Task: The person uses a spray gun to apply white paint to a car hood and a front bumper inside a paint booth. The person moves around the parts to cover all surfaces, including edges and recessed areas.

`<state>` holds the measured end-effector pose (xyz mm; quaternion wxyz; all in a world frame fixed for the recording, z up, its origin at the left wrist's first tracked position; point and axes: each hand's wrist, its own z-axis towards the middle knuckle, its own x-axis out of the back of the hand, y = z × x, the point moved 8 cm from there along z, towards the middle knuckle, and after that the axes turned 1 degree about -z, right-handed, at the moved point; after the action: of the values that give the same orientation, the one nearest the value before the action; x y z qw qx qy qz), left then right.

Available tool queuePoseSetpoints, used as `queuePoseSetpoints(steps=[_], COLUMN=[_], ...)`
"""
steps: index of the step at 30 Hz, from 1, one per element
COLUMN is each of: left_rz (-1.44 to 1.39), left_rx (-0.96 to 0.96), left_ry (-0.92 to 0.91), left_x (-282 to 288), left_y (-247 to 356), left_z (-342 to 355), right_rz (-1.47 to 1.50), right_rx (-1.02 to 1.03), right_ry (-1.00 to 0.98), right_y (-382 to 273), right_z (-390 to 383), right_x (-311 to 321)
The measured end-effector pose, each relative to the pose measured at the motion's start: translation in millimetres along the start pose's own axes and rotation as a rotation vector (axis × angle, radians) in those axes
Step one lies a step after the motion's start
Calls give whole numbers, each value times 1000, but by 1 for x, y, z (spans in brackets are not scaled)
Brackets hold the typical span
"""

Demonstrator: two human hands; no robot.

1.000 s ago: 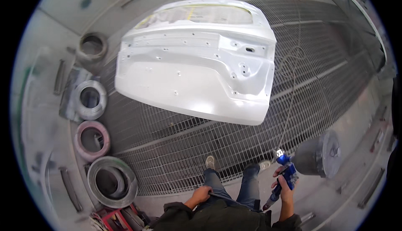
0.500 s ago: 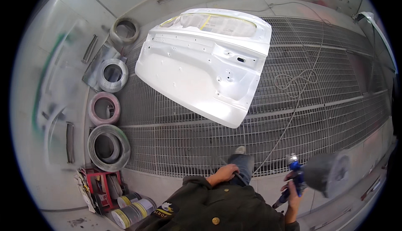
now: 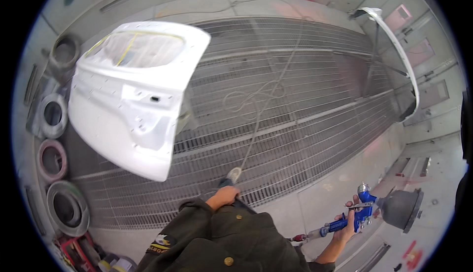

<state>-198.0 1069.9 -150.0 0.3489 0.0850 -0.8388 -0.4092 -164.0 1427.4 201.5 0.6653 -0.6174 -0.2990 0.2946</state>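
Grated floor, white door panel, spray gun

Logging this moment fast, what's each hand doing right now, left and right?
Left hand: loosely curled at the waist, holding nothing visible.
Right hand: closed around the blue spray gun.

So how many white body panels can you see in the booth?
2: a large white panel over the floor grate at left, and a curved white panel on a stand at far right. Others may be out of view.
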Motion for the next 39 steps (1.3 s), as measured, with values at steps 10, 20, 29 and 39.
queuePoseSetpoints(steps=[10, 20, 29, 39], left_rz=[110, -34, -152, -412], left_rx=[189, 530, 879, 1025], left_ry=[98, 505, 537, 582], left_x=[30, -1, -84, -172], left_y=[10, 103, 149, 144], left_z=[116, 142, 89, 35], right_rz=[69, 95, 316, 304], right_rx=[-321, -105, -172, -478], right_ry=[533, -48, -570, -1140], right_y=[134, 37, 69, 77], right_z=[137, 372, 434, 256], right_x=[181, 23, -105, -249])
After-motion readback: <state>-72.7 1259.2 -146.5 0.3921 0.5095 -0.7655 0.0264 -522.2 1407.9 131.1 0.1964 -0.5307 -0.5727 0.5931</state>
